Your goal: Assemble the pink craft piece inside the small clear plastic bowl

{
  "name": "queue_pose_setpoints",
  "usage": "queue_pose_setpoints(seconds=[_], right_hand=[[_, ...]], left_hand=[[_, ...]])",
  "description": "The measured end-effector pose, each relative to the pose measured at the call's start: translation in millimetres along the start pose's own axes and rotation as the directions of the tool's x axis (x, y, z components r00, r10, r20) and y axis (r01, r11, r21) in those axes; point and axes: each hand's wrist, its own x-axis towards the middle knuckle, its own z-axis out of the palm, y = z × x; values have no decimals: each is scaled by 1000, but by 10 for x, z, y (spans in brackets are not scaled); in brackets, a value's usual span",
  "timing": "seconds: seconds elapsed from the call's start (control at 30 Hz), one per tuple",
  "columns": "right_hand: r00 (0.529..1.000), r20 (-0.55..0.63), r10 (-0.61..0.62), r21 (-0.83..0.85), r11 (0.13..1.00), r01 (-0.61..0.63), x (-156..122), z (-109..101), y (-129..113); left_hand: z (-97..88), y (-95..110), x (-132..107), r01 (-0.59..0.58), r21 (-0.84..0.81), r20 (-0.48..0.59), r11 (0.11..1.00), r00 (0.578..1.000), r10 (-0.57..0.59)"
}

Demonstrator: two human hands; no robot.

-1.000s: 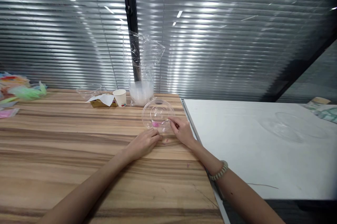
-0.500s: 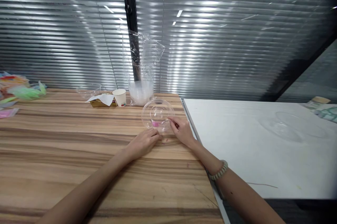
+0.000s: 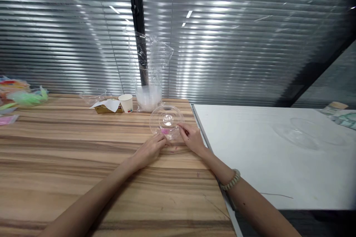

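A clear round plastic lid (image 3: 166, 121) stands tilted on the wooden table (image 3: 83, 163), with something small and pink showing through its lower part. My right hand (image 3: 191, 138) pinches the lid's right rim with curled fingers. My left hand (image 3: 151, 148) lies on the table with fingertips against the lid's lower left rim, fingers bent and together. A beaded bracelet sits on my right wrist.
Behind the lid stands a clear bag with stacked plastic bowls (image 3: 148, 96), a white paper cup (image 3: 126, 103), a small box with paper (image 3: 107, 106) and a clear bowl (image 3: 93, 96). Coloured items (image 3: 19, 96) lie far left. A white table (image 3: 267, 148) with another clear lid (image 3: 308, 135) adjoins on the right.
My left hand has crept slightly forward and up to the lid's lower rim. The lid and my right hand have hardly moved.
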Motion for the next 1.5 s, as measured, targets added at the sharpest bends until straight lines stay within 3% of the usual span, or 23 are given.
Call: queue_pose_setpoints(seconds=[0.13,0.37,0.5,0.73,0.87,1.03,1.37,1.5], right_hand=[[1000,-9,-10,9,1000,10,3,0,-4],[999,-23,-34,16,999,34,5,3,-5],[998,-36,-49,40,998,50,5,-1,-17],[997,-27,-70,67,995,72,0,-1,-18],[996,-30,-83,81,993,85,-2,1,-14],[995,-22,-98,89,991,100,2,1,-17],[991,-13,-135,82,987,136,-11,-6,-33],[989,-18,-145,75,986,146,-15,2,-26]], left_hand=[[-30,1,15,88,-114,-74,990,993,-96],[-80,41,61,135,-277,-220,951,955,-199],[-68,0,52,201,-345,-300,917,902,-311],[-30,-107,21,306,-404,-425,862,772,-473],[-59,-101,23,343,-366,-460,865,742,-488],[-70,-90,24,337,-346,-474,875,742,-474],[-40,-71,8,254,-207,-477,945,817,-324],[-36,-51,9,198,-105,-444,975,868,-224]])
